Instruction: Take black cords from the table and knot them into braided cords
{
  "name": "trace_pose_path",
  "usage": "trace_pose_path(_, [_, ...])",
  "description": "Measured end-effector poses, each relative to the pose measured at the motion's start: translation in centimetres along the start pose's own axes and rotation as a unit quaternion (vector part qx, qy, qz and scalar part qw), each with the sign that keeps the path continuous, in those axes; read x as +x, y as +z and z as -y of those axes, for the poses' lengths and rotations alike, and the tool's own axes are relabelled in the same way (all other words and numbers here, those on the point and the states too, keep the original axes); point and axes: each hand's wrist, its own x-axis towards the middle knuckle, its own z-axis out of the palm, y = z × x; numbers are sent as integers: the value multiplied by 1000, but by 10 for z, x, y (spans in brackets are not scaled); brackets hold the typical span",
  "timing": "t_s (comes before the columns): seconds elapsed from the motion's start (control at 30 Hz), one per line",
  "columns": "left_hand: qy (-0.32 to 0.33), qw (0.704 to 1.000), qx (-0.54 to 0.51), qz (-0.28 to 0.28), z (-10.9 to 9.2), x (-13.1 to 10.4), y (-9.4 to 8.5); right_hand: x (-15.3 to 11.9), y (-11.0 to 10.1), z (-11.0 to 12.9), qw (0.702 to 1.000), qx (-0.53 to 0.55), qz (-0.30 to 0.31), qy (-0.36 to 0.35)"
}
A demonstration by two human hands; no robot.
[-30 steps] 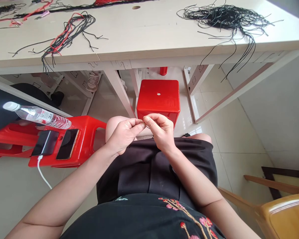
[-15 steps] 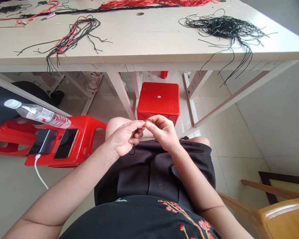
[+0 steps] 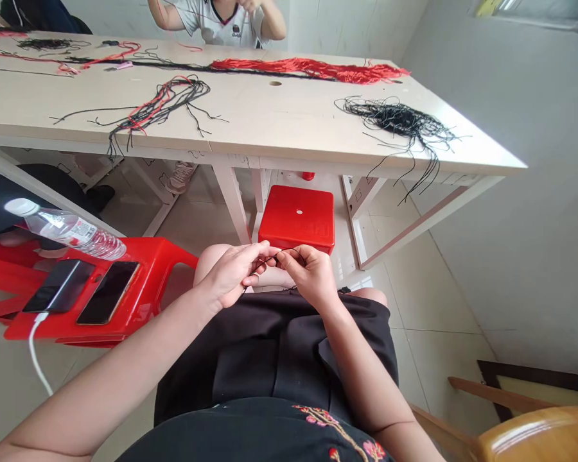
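Over my lap, both hands meet around a thin black cord (image 3: 270, 258). My left hand (image 3: 235, 269) has the cord running along its curled fingers, with a length hanging toward the black skirt. My right hand (image 3: 308, 271) pinches the cord between thumb and forefinger, and a small loop arches above those fingers. The fingertips of the two hands touch or nearly touch. Fine detail of the cord between them is too small to make out.
The white table (image 3: 270, 115) ahead bears black cords (image 3: 399, 120), a black-and-red bundle (image 3: 166, 102) and red cords (image 3: 308, 67). A red stool (image 3: 296, 218) stands beneath. At left, another stool (image 3: 149, 256) holds a bottle (image 3: 72, 228) and phone (image 3: 108, 292). A person (image 3: 221, 22) sits opposite.
The view has tilted up, bringing the person across the table into sight. My left fingers have straightened somewhat, and more of the black cord shows between my hands.
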Motion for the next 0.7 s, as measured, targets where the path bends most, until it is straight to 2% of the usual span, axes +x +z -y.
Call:
trace_pose_path(0.1, [39, 998, 33, 19, -7, -4, 0, 3, -1, 2, 998, 59, 10, 26])
trace_pose_path(0.2, [51, 996, 46, 50, -13, -4, -2, 6, 0, 5, 992, 120, 17, 28])
trace_pose_path(0.37, [57, 990, 95, 83, -19, -3, -9, 14, 2, 12, 993, 108, -30, -23])
trace_pose_path(0.43, [60, 988, 117, 78, -22, 0, -13, 22, 0, 13, 992, 112, -49, -36])
trace_pose_path(0.57, [86, 985, 148, 37, -35, 20, -20, 49, -13, 16, 985, 127, -103, -58])
trace_pose_path(0.7, [146, 970, 195, 13, -63, 58, -25, 92, -23, 23, 988, 80, -110, -75])
